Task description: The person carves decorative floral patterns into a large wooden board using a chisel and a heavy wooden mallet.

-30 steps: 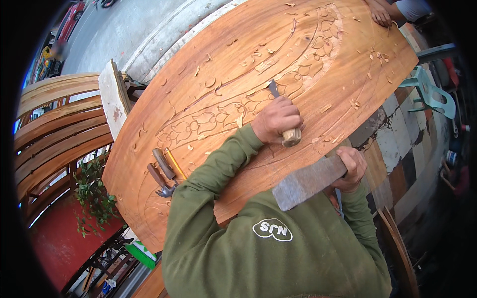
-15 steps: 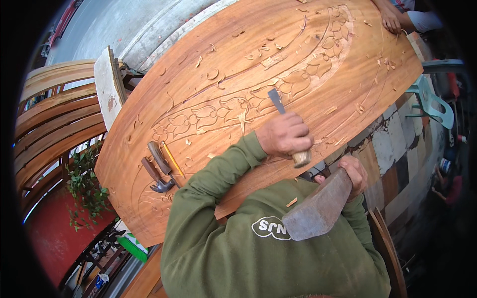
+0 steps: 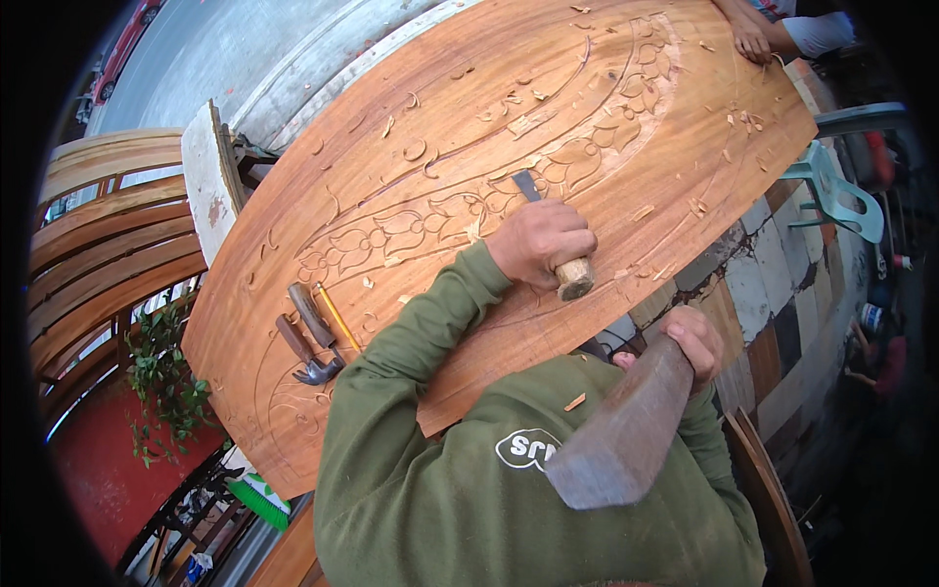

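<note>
Chisel — metal blade laid against the carved band of the wooden panel, wooden handle end showing below the fist. Left hand wrapped tight around the handle, fingers closed on it, blade tip resting among the leaf and petal outlines near the panel's middle.

Wooden mallet — long, worn block, dull grey-brown. Right hand clasped around its upper end, the heavy end hanging low over the green sweatshirt, well apart from the chisel handle. A second ago the block lay nearly level, close beside the panel edge; half a second ago it had tilted down; now it sits lower and further back. The chisel hand has shifted a little along the carved band over the same span. Judged as the drawn-back part of a stroke, not the blow itself.

Panel — broad reddish board, curved floral relief running across it, wood chips scattered over the surface.

Spare tools — a claw hammer, a second dark-handled tool and a yellow-handled one, lying together on the near left of the panel, untouched.

Another person's hand — resting on the far edge of the panel.

Beyond — tiled wall, pale green plastic chair, potted plant, curved wooden slats at left.
</note>
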Available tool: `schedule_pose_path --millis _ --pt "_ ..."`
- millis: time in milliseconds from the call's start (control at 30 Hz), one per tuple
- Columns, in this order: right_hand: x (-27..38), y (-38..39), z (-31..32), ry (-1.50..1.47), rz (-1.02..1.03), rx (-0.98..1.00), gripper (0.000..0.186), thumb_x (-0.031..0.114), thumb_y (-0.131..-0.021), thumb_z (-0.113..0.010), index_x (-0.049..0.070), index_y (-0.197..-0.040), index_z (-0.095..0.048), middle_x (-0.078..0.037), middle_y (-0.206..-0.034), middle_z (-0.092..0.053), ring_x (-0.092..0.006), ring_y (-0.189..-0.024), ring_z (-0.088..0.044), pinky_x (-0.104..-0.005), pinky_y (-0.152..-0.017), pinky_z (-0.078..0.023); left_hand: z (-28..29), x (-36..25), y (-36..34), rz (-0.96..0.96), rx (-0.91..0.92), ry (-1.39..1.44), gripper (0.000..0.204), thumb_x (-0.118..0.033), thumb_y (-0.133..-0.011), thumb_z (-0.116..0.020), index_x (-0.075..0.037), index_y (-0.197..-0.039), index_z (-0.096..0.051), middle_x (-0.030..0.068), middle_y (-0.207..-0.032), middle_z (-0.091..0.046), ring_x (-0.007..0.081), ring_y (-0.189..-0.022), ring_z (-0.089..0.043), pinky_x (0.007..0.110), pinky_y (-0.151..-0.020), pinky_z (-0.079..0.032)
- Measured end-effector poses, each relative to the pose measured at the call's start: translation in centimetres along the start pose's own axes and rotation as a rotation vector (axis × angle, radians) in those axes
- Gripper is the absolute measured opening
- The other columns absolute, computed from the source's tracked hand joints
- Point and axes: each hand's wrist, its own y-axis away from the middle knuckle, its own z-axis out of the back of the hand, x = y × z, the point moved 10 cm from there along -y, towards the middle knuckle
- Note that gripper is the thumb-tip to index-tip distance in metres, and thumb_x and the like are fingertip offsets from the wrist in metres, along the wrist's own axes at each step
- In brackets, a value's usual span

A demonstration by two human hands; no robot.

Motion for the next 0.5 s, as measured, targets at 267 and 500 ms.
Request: schedule_pose_path --millis 267,500 --pt "-3.9 0.9 -5.1 0.184 0.047 0.196 0.068 0.027 -0.079 -0.096 0.009 -0.13 -0.053 -0.013 -0.101 -0.066 -0.0323 -0.083 -0.071 -0.047 -0.07 -0.06 -0.2 -0.2 0.2 0.008 0.072 -0.01 0.028 -0.013 -0.073 -0.084 -0.011 -0.093 -0.065 0.0069 -0.081 -0.057 0.0294 -0.077 -0.062 0.041 -0.068 -0.047" --pt "-2.6 2.1 -5.2 0.181 0.217 0.067 0.058 0.033 -0.081 -0.087 0.01 -0.125 -0.057 -0.012 -0.098 -0.067 -0.0323 -0.082 -0.07 -0.0463 -0.068 -0.06 -0.9 0.0 1.1 -0.018 0.1 -0.04 0.027 -0.018 -0.076 -0.081 -0.012 -0.097 -0.065 0.0063 -0.086 -0.058 0.0281 -0.083 -0.062 0.041 -0.071 -0.047"
